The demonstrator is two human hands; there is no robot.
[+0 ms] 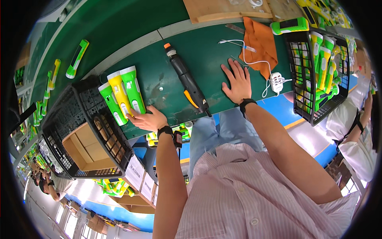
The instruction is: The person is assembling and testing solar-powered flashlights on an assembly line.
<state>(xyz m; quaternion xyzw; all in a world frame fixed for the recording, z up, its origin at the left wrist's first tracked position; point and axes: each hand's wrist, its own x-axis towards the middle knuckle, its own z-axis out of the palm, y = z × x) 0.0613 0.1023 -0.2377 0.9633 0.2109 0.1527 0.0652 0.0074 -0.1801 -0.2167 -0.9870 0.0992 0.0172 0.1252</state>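
Three flashlights lie side by side on the green workbench (159, 89): a green one (111, 101), a yellow one (118, 89) and another green one (132, 88). My left hand (149, 119) rests at their near ends, thumb apart, fingers touching the yellow flashlight's tail. Spread flat on the bench, my right hand (238, 81) holds nothing. Between my hands lies a black electric screwdriver (185, 75) with an orange tip and an orange lever. An orange cloth (260, 44) and a white cable with a white power strip (277, 82) are beside my right hand.
A black crate (296, 75) full of green and yellow flashlights stands at the right. Black crates (85, 105) at the left hold a cardboard box (89, 149). Loose flashlights (77, 59) lie beyond the bench's far edge. Other people sit at far right and far left.
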